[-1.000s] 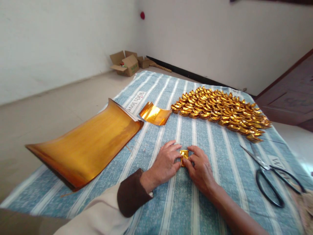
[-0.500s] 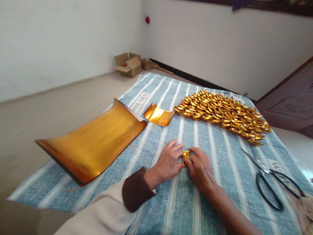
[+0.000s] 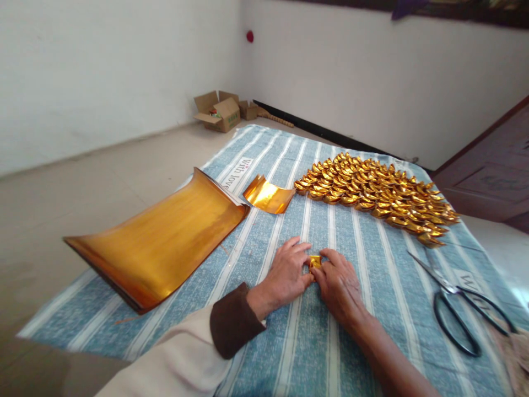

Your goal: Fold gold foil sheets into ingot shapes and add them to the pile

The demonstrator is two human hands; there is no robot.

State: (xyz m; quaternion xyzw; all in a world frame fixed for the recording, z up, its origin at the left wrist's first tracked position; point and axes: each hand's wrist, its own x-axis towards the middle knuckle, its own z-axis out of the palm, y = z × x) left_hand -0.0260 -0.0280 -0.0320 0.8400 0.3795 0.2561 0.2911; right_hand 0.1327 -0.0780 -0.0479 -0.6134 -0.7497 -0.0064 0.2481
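Both our hands pinch a small folded gold foil piece (image 3: pixel 315 261) low on the blue-and-white striped cloth (image 3: pixel 363 309): left hand (image 3: pixel 285 273) and right hand (image 3: pixel 339 284), each grip closed on it from its own side. Large curled gold foil sheets (image 3: pixel 165 242) lie left; heap of folded gold foil ingots (image 3: pixel 376 193) beyond; black-handled scissors (image 3: pixel 458 303) right.

Gold foil (image 3: pixel 315 261); blue-and-white striped cloth (image 3: pixel 314 342); black-handled scissors (image 3: pixel 457 306).

walls (image 3: pixel 103 71): white | floor (image 3: pixel 82 193): pale, bare | far corner: open cardboard boxes (image 3: pixel 219 112) | daylight
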